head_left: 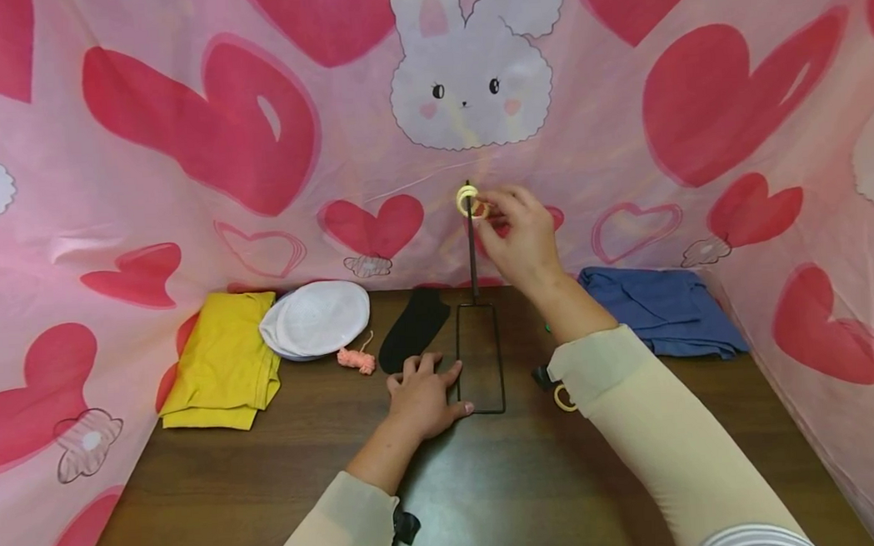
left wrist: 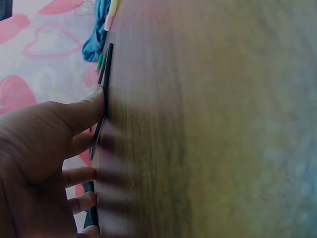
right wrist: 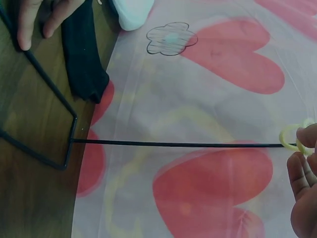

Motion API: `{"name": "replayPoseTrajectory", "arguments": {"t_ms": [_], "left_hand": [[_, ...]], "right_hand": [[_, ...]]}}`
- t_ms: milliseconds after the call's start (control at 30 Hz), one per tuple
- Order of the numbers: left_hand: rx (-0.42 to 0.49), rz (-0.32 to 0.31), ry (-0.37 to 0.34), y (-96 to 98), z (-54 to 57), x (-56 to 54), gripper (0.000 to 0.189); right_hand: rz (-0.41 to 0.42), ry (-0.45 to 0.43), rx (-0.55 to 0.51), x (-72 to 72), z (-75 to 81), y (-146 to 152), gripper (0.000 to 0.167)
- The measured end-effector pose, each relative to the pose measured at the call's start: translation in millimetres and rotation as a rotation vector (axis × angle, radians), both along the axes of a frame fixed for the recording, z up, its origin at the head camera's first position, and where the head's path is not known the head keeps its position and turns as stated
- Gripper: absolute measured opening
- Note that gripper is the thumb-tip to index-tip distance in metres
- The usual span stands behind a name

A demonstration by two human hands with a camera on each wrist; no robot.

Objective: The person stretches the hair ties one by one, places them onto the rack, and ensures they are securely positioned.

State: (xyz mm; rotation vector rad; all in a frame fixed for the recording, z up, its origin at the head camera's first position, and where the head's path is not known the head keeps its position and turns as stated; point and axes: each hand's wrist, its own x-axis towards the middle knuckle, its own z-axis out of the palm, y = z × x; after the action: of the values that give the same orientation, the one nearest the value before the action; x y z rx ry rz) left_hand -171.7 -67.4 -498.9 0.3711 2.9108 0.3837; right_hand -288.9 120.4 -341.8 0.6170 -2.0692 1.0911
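Note:
A black wire stand (head_left: 501,361) has a rectangular base flat on the table and one upright rod (head_left: 472,258). My left hand (head_left: 422,399) lies spread over the base's left side. Its thumb (left wrist: 94,101) and forefinger press on the wire, with the other fingertips on the wood. Up at the rod's top, my right hand (head_left: 521,234) pinches a pale yellow ring (right wrist: 287,141) between thumb and fingers. The ring overlaps the rod's tip in the head and right wrist views. Another yellow loop (head_left: 466,191) shows right at the tip.
A black sock (head_left: 414,329) lies left of the stand, near a coral yarn bundle (head_left: 356,359), a white round cloth item (head_left: 322,318) and folded yellow cloth (head_left: 224,357). Folded blue cloth (head_left: 660,309) is at right. Another yellow ring (head_left: 563,399) lies under the right forearm. Patterned fabric walls surround the table.

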Motion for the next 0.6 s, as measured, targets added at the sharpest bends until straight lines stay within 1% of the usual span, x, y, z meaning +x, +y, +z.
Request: {"name": "replayPoseTrajectory", "arguments": {"t_ms": [167, 267, 367, 500, 600], "left_hand": [[-0.007, 0.003, -0.005, 0.6, 0.0, -0.1, 0.076], [-0.007, 0.002, -0.01, 0.7, -1.5, -0.5, 0.077], [-0.004, 0.001, -0.012, 0.4, -3.4, -0.9, 0.077], [-0.005, 0.006, -0.007, 0.0, -4.6, -1.3, 0.076], [-0.007, 0.007, 0.0, 0.6, -4.2, -1.3, 0.077]], "right_hand": [[-0.004, 0.021, -0.002, 9.9, -7.4, 11.1, 0.029], [0.014, 0.027, -0.005, 20.5, -12.2, 21.1, 0.029], [0.026, 0.022, 0.013, 32.8, -17.5, 31.2, 0.029], [0.024, 0.019, 0.042, 46.5, -25.8, 42.9, 0.031], [0.012, 0.006, 0.065, 53.8, -33.4, 51.5, 0.032]]}}
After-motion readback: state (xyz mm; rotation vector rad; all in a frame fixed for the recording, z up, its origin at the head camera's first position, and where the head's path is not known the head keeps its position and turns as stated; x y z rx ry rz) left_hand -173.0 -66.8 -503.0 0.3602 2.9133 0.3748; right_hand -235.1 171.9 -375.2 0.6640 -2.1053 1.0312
